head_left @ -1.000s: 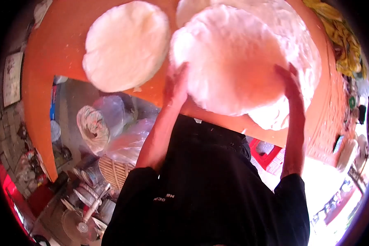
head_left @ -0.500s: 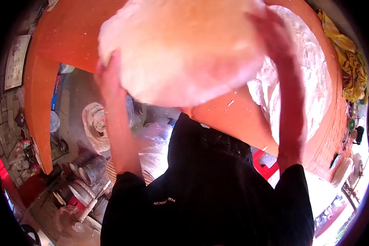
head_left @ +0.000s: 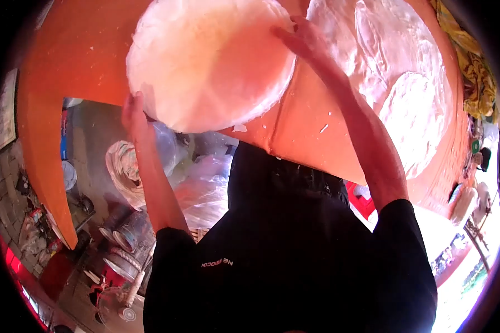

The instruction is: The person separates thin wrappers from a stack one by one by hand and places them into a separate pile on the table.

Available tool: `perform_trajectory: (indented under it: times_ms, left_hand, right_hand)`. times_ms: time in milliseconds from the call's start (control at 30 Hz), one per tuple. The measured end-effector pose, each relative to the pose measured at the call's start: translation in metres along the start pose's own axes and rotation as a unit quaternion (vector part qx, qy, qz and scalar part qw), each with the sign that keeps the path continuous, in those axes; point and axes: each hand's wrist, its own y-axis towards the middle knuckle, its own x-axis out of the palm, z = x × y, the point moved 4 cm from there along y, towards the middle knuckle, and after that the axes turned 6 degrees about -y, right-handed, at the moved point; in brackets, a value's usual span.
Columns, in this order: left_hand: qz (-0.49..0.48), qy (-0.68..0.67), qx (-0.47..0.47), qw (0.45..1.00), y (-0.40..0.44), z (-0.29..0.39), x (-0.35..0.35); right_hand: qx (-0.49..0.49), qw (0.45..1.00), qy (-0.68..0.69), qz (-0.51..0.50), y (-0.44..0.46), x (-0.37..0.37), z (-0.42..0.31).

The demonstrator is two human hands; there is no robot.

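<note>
A large round sheet of soft white material, which looks like dough (head_left: 205,66), lies at the upper left of the orange table. My left hand (head_left: 134,114) is at its lower left edge, fingers slightly apart and none seen closed on the sheet. Over its upper right edge my right hand (head_left: 303,40) is open, fingers spread. More white, wrinkled sheets (head_left: 372,55) lie to the right, with a smaller rounded piece (head_left: 414,105) on top. Small white scraps dot the tabletop between them.
The orange table (head_left: 311,130) has a cut-out corner at left. Below it are plastic bags (head_left: 203,191), a rolled cloth (head_left: 125,166), metal containers (head_left: 130,233) and a fan (head_left: 125,311). A yellow cloth (head_left: 478,83) lies at the far right.
Both hands carried the round sheet left, off the wrinkled sheets, to where another round piece lay, which is now hidden. The sheet now rests lower and flatter, and my fingers have loosened.
</note>
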Motion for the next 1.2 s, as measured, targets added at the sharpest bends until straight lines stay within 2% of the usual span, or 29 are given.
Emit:
perform_trajectory:
  times_ms: [67,100,167,200,267,300,333,400,433,467,500,533,567,633,667,700,733,767,867,900,1000,1100,1200]
  left_hand:
    - [-0.024,0.045,0.051,0.997,-0.019,0.006,0.025]
    - [-0.027,0.045,0.047,0.998,-0.026,0.003,0.033]
    - [-0.005,0.030,0.084,0.996,-0.035,0.000,0.047]
    - [-0.010,0.029,0.079,0.996,-0.030,-0.007,0.040]
    - [0.084,-0.019,0.010,0.996,0.003,-0.040,-0.002]
    - [0.036,-0.061,0.010,0.997,0.024,-0.056,-0.020]
    - [-0.011,-0.105,0.010,0.994,0.033,-0.068,-0.029]
    - [0.020,0.101,0.103,0.989,-0.009,-0.024,0.021]
    - [-0.001,0.098,0.106,0.990,-0.007,-0.022,0.021]
    - [-0.017,0.099,0.110,0.989,-0.005,-0.020,0.018]
    - [-0.024,0.097,0.107,0.989,-0.014,-0.013,0.022]
    - [-0.026,0.107,0.106,0.988,-0.023,-0.001,0.031]
    - [-0.030,0.117,0.104,0.987,-0.031,0.008,0.037]
    - [-0.012,0.096,0.099,0.990,-0.044,0.015,0.036]
    - [0.016,0.078,0.095,0.992,-0.051,0.019,0.034]
    - [0.011,0.079,0.096,0.992,-0.058,0.022,0.034]
    - [0.048,0.121,0.158,0.979,-0.069,0.030,0.033]
    - [0.084,0.160,0.218,0.959,-0.080,0.036,0.037]
    - [0.030,0.130,0.226,0.965,-0.128,0.036,0.080]
    - [0.007,0.199,0.287,0.937,-0.136,0.028,0.086]
    - [-0.092,0.149,0.174,0.969,-0.200,0.015,0.151]
    - [-0.218,0.101,0.081,0.967,-0.247,-0.013,0.202]
    - [-0.312,0.106,-0.037,0.943,-0.291,-0.028,0.246]
  right_hand:
    - [-0.009,0.999,-0.041,-0.005,0.004,0.007,0.002]
    - [-0.002,0.998,-0.047,-0.040,0.005,0.007,0.004]
    - [0.009,0.996,-0.058,-0.071,0.010,0.007,0.006]
    - [0.008,0.996,-0.067,-0.058,0.011,0.011,0.004]
    - [-0.014,0.998,-0.067,-0.012,0.017,0.037,0.020]
    - [-0.088,0.990,-0.076,0.085,0.026,0.084,0.056]
    - [-0.110,0.987,-0.041,0.109,0.019,0.067,0.047]
    - [-0.160,0.975,0.024,0.154,0.003,0.030,0.025]
    - [-0.134,0.982,0.065,0.116,-0.009,0.001,0.003]
    - [-0.177,0.982,0.058,0.031,-0.020,-0.031,-0.006]
    - [-0.134,0.990,0.046,0.015,-0.038,-0.065,-0.020]
    - [-0.165,0.986,0.016,0.003,-0.057,-0.100,-0.023]
    - [-0.140,0.990,-0.013,0.019,-0.078,-0.126,-0.017]
    - [-0.100,0.992,-0.075,0.033,-0.120,-0.165,0.025]
    - [-0.063,0.993,-0.097,-0.011,-0.143,-0.188,0.045]
    - [-0.005,0.983,-0.178,-0.054,-0.170,-0.201,0.071]
    - [0.003,0.969,-0.244,-0.040,-0.201,-0.208,0.100]
    - [0.016,0.954,-0.288,-0.081,-0.228,-0.216,0.121]
    - [0.024,0.939,-0.319,-0.122,-0.287,-0.227,0.164]
    - [0.029,0.947,-0.297,-0.119,-0.297,-0.237,0.170]
    - [-0.009,0.964,-0.261,-0.055,-0.304,-0.256,0.169]
    - [-0.026,0.969,-0.233,0.080,-0.288,-0.287,0.170]
    - [0.079,0.991,-0.112,-0.001,-0.275,-0.313,0.197]
